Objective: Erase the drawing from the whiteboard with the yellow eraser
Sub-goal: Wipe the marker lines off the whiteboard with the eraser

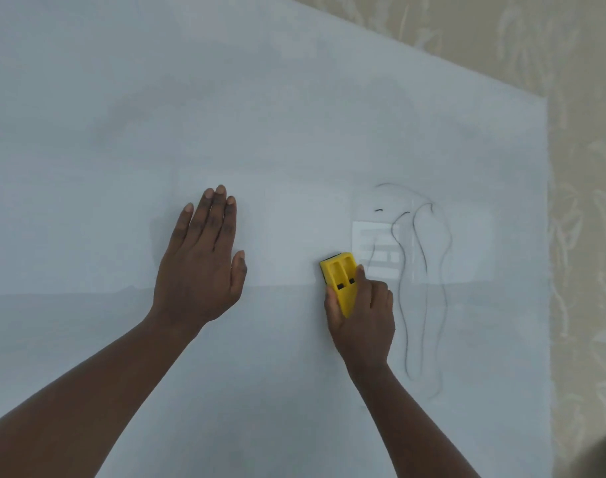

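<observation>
A large whiteboard (pixel 260 115) fills most of the view. My right hand (pixel 363 315) grips the yellow eraser (pixel 341 277), which is pressed against the board just left of the drawing. The drawing (pixel 418 288) is a set of thin, faint dark lines curving from the mid right down toward the lower right. My left hand (pixel 201 263) lies flat on the board with fingers extended, well to the left of the eraser and holding nothing.
A beige patterned surface (pixel 584 236) runs beyond the board's right edge and top right corner. A bright reflection of a window (pixel 377 250) shows on the board beside the drawing. A dark blurred object (pixel 604 457) sits at the bottom right corner.
</observation>
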Motion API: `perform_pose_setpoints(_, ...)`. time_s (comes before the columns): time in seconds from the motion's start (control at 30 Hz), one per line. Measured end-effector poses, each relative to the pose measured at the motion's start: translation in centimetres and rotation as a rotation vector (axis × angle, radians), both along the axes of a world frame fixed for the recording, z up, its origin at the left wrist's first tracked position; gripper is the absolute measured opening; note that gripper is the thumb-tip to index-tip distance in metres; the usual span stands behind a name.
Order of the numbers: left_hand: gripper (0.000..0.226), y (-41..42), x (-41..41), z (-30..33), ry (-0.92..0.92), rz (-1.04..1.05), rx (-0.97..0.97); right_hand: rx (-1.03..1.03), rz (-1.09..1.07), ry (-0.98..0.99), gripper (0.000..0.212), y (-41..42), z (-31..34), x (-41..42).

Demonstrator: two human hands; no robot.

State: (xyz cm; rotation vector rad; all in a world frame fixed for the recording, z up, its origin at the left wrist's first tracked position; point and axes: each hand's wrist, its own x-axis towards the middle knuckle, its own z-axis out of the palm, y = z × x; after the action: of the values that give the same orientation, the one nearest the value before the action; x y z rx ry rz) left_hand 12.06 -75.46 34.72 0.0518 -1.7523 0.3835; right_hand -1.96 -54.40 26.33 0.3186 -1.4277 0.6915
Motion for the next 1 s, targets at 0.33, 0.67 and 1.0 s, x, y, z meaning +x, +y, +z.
perform_pose_setpoints(0.33, 0.070, 2.5, -2.8, 2.0, 0.018, 0.061, 0.047, -0.189, 0.047, -0.129, 0.058, 8.9, 6.3, -4.9)
perform_pose_setpoints(0.67, 0.071, 2.3, -3.9, 1.5, 0.053, 0.118, 0.040, -0.241, 0.107, -0.088, 0.055, 6.1, 16.2, -3.7)
perform_pose_setpoints(1.0, 0.070, 2.5, -3.7, 1.2, 0.050, 0.130, 0.044, 0.311, 0.021, 0.263, 0.055, 6.2, 13.9, -4.1)
